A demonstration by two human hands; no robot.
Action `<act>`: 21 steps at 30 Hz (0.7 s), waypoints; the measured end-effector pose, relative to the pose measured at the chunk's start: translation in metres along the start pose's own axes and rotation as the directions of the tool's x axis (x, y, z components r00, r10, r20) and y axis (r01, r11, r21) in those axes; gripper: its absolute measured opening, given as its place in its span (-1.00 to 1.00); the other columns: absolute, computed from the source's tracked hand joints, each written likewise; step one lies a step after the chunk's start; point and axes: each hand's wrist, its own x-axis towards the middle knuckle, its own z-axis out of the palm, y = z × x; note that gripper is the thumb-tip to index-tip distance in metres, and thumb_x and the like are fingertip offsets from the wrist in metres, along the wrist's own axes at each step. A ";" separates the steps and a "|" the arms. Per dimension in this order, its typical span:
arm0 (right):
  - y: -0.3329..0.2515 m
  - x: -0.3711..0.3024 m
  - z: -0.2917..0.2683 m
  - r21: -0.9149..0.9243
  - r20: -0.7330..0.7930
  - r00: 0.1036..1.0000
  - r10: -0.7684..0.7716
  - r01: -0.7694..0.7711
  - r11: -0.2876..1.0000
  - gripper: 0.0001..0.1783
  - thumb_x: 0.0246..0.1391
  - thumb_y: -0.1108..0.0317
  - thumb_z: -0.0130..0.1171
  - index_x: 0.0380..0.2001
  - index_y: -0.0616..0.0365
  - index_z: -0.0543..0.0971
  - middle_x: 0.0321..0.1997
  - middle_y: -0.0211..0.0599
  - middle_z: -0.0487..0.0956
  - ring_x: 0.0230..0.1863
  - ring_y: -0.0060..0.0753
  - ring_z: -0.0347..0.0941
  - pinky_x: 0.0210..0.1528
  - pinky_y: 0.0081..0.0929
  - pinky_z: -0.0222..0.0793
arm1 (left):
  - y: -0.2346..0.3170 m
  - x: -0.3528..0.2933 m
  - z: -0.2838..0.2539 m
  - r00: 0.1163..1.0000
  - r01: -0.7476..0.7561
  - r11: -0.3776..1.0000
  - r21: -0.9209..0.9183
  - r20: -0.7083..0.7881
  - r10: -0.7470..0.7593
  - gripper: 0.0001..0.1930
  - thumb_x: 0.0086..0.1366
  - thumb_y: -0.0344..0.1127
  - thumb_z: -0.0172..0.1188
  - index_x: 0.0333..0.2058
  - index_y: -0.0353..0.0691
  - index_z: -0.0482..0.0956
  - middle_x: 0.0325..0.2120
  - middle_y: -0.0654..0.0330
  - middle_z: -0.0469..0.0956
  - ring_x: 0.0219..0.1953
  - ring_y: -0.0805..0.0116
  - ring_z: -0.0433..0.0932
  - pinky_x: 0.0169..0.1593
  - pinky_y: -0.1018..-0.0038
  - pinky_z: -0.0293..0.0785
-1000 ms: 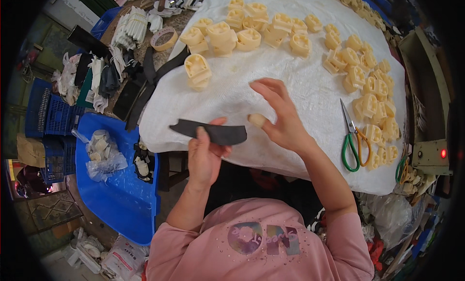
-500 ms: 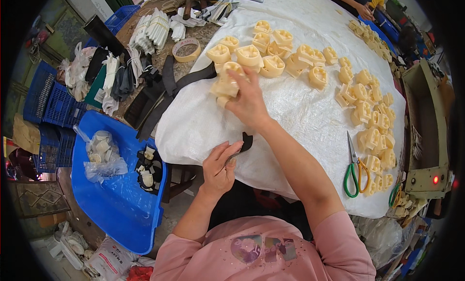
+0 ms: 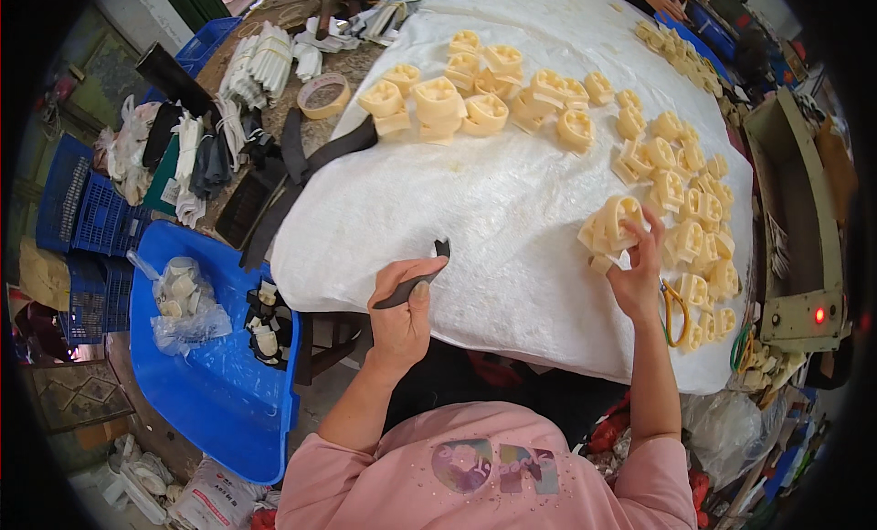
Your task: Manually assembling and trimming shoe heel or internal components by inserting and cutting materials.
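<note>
My left hand (image 3: 402, 318), near the front edge of the white-covered table (image 3: 475, 201), is closed on a black strip (image 3: 399, 293). The strip's free end curls up past my thumb. On the right, my right hand (image 3: 642, 272) grips a cream-coloured rolled piece (image 3: 607, 227), fingers on its right side and thumb low. More such cream rolled pieces (image 3: 439, 105) stand in a row along the far side. Others (image 3: 692, 242) are bunched to the right of my right hand. Scissors with an orange handle (image 3: 676, 312) lie beside my right wrist, partly hidden by it.
A blue tub (image 3: 215, 384) at left holds a plastic bag (image 3: 187, 302) and small black and cream pieces (image 3: 267, 324). A tape roll (image 3: 323, 97), black strips (image 3: 297, 187) and white bundles (image 3: 268, 64) lie beyond. A machine with a red light (image 3: 804, 315) stands right. Another person's hand (image 3: 664, 4) shows at far right.
My right hand has moved from the row's left end to the right side, carrying a cream rolled piece. My left hand stays near the front edge with the black strip, now wrapped more closely.
</note>
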 end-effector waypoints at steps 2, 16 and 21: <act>-0.002 -0.021 -0.007 0.064 0.017 0.996 0.088 -0.089 0.994 -0.25 -0.47 0.60 0.42 -0.06 -0.04 0.43 0.25 -0.12 0.13 0.24 0.09 0.13 0.19 -0.16 0.21 | 0.013 0.003 0.012 0.997 -0.071 0.997 -0.009 0.042 0.072 -0.67 0.37 -0.21 -0.10 -0.21 -0.36 0.55 -0.27 0.02 0.54 -0.19 0.26 0.49 -0.05 0.44 0.34; 0.001 -0.013 -0.021 -0.200 0.031 0.991 -0.132 0.135 0.970 -0.50 -0.39 0.78 0.06 -0.24 0.17 0.52 0.13 -0.15 0.39 0.07 0.02 0.37 0.04 -0.36 0.39 | 0.045 0.012 0.155 0.879 0.435 0.567 -0.700 0.468 -0.096 -0.44 0.44 -0.04 -0.40 0.06 -0.46 0.29 0.07 -0.01 0.34 0.17 0.25 0.26 0.29 0.31 0.04; 0.013 -0.009 -0.016 0.791 -0.029 0.781 0.623 -0.363 0.493 -0.79 0.11 0.58 -0.01 -0.15 0.29 0.43 -0.02 -0.12 0.47 -0.05 -0.20 0.49 0.00 -0.43 0.45 | 0.037 0.002 0.164 0.895 0.349 0.723 -0.596 0.441 -0.068 -0.49 0.44 -0.08 -0.37 -0.04 -0.36 0.44 0.02 0.06 0.41 0.19 0.23 0.23 0.27 0.34 0.03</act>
